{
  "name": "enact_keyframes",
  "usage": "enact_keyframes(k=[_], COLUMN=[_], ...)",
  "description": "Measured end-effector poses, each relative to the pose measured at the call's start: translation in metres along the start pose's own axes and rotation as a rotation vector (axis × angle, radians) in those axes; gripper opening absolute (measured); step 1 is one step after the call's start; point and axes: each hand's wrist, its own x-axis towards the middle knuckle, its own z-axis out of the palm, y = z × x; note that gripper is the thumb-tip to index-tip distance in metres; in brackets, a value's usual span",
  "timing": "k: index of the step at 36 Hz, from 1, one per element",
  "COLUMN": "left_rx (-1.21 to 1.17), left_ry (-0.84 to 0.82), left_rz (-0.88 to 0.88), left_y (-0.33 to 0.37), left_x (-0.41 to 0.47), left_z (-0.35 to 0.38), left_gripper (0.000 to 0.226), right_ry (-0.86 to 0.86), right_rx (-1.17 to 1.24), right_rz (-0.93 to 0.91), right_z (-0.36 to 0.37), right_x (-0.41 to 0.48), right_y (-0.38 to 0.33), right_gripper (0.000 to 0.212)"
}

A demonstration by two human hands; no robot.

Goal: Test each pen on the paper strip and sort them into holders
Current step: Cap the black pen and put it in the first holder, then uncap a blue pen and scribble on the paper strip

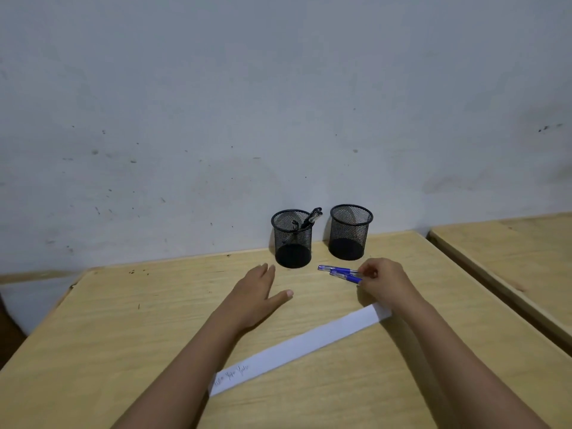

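Note:
Two blue pens (339,271) lie side by side on the wooden desk (123,329), just in front of the right mesh holder (350,232), which looks empty. The left mesh holder (292,239) has dark pens leaning in it. My right hand (385,281) pinches the near ends of the blue pens with its fingertips. My left hand (258,294) rests flat and open on the desk, in front of the left holder. A long white paper strip (297,348) runs diagonally under my arms, with ink scribbles at its near left end.
A scuffed grey wall (278,119) rises directly behind the holders. A second wooden desk (510,252) stands to the right across a narrow gap. The desk's left edge drops off to a dark floor.

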Motion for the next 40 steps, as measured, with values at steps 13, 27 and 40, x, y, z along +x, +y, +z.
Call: enact_keyframes(k=[13, 27, 40], left_rx=[0.036, -0.484, -0.810], left_ry=[-0.109, 0.181, 0.366], left_rz=[-0.042, 0.096, 0.086], left_y=[0.000, 0.048, 0.036], left_x=[0.002, -0.036, -0.098], left_z=[-0.007, -0.039, -0.070], left_gripper=[0.056, 0.032, 0.015], right_ry=[0.011, -0.109, -0.171], right_rx=[-0.002, 0.083, 0.623], right_rz=[-0.018, -0.345, -0.336], right_z=[-0.003, -0.012, -0.019], right_x=[-0.001, -0.052, -0.094], right_y=[-0.003, -0.072, -0.083], right_gripper=[0.012, 0.010, 0.008])
